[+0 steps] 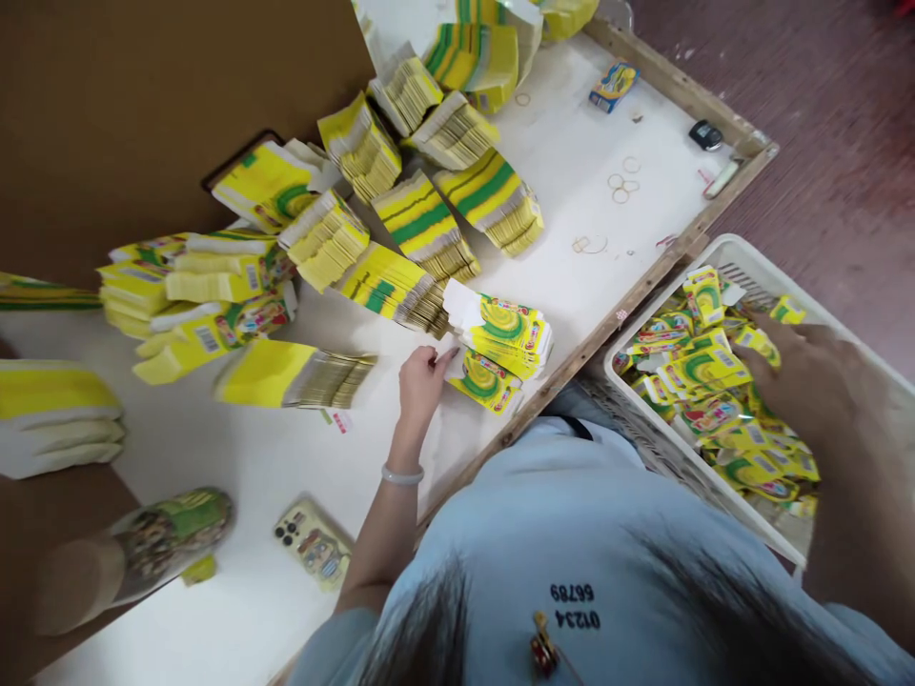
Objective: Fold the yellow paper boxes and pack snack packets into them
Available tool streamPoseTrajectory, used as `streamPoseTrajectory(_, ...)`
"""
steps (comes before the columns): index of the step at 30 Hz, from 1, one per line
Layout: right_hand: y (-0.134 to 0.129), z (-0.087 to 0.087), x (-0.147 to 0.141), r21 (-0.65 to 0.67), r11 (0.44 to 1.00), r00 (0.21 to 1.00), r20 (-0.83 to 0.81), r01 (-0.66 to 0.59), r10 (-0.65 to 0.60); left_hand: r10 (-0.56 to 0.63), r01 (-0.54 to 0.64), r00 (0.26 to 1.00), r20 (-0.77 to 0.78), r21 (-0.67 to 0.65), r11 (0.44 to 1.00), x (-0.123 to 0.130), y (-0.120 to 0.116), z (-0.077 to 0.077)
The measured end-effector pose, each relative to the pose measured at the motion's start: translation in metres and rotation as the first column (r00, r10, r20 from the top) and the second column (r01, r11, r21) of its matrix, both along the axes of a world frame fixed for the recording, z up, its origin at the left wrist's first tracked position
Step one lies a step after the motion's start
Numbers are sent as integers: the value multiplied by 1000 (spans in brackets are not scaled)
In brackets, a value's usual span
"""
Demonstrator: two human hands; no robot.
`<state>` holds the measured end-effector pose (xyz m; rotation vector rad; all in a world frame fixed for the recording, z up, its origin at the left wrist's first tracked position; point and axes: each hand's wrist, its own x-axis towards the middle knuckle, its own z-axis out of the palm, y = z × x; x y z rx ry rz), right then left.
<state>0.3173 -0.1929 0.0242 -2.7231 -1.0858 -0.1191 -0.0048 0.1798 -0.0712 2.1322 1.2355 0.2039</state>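
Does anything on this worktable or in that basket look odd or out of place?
Mildly: a blue box sits apart from the yellow cartons, and loose bands are scattered nearby. The basket holds cartons in a jumble. I see no obvious spill.

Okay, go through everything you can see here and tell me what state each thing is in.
Basket: well filled with cartons
Stacked cartons: flat, overlapping in rows
Cartons by the left hand: flat, slightly fanned
Phone: lying camera side up
Jar: lid on, contents visible
Rubber bands: loose on the table
Left hand: thumb at the cartons' edge
Right hand: blurred, over the basket
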Motion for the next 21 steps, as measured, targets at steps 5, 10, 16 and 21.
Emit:
streamPoseTrajectory(5,133,-13,-97,221,905,899,-171,-365,404,-113,102,993,24,279,955,-22,-3,15)
streamPoseTrajectory(10,228,-33,-171,429,655,639,-206,-622,741,0,-117,968,251,453,884,-42,-20,38)
streamPoseTrajectory(16,237,-39,-192,477,663,551,-372,-578,748,81,-298,875,478,400,867,-42,-50,60)
streamPoseTrajectory(21,219,-38,-187,732,608,593,-353,-307,724,-117,113,784,610,45,993,-21,-76,42)
